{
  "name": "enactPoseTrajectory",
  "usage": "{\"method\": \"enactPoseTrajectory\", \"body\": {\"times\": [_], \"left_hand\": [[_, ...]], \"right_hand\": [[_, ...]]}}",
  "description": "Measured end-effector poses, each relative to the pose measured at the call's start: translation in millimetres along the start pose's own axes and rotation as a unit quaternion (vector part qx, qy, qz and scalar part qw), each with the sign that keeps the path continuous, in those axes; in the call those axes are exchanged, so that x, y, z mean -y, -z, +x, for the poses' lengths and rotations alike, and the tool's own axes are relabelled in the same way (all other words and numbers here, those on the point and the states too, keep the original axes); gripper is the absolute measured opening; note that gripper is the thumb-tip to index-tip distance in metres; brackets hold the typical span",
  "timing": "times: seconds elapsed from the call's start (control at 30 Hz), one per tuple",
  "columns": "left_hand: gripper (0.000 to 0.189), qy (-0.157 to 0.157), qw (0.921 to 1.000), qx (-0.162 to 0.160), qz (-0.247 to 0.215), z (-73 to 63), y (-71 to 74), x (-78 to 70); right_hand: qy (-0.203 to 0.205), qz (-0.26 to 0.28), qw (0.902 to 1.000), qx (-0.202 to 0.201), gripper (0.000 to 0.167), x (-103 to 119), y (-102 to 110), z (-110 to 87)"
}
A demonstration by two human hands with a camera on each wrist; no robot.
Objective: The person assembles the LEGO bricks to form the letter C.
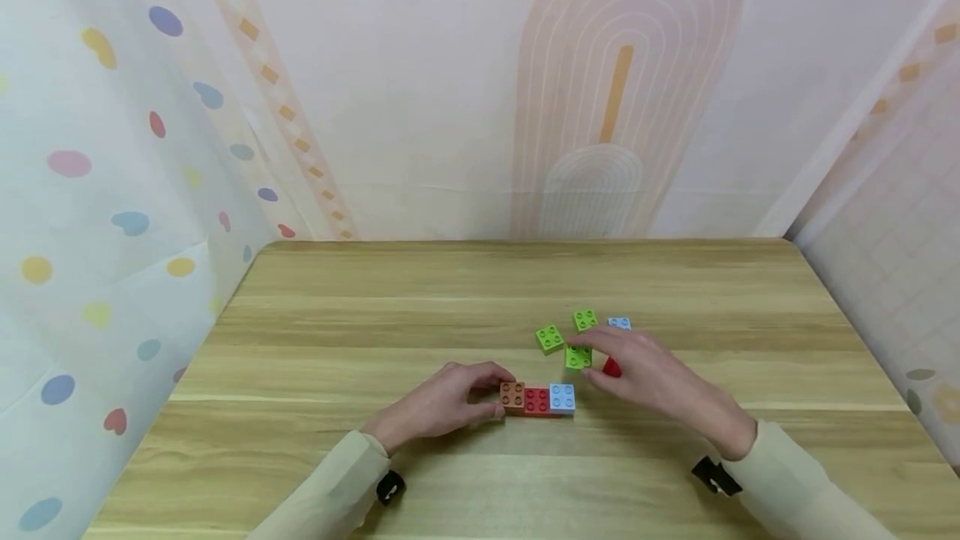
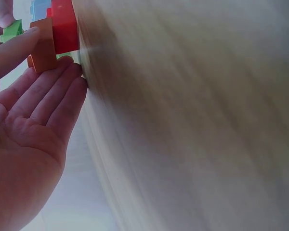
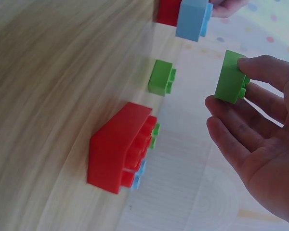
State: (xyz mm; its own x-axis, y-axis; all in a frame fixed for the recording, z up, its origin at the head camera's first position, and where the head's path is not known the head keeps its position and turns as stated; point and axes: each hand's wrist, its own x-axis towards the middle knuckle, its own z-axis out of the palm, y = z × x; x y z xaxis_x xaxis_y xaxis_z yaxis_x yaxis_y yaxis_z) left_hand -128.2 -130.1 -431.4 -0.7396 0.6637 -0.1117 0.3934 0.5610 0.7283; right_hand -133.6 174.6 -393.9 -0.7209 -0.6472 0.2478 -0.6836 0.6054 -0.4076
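Note:
A row of toy building bricks lies on the table, with an orange brick at the left end, a red brick in the middle and a light blue brick at the right. Thumb and fingers of my left hand pinch the orange brick on opposite sides. My right hand holds a green brick between thumb and fingers, raised above the table just behind the row's right end. The studs of this green brick face up in the head view.
Beyond the right hand lie two loose green bricks and a light blue brick. A larger red brick with a sloped side stands by the right hand, partly covered by it in the head view. Patterned cloth hangs behind the wooden table.

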Motion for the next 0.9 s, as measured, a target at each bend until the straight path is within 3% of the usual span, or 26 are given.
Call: {"method": "enactPoseTrajectory", "body": {"times": [0.9], "left_hand": [[0.036, -0.007, 0.9997, -0.014, -0.019, 4.5, -3.7, -0.1]], "right_hand": [[0.015, 0.045, 0.9986, -0.022, 0.042, 20, -4, 7.6]]}}
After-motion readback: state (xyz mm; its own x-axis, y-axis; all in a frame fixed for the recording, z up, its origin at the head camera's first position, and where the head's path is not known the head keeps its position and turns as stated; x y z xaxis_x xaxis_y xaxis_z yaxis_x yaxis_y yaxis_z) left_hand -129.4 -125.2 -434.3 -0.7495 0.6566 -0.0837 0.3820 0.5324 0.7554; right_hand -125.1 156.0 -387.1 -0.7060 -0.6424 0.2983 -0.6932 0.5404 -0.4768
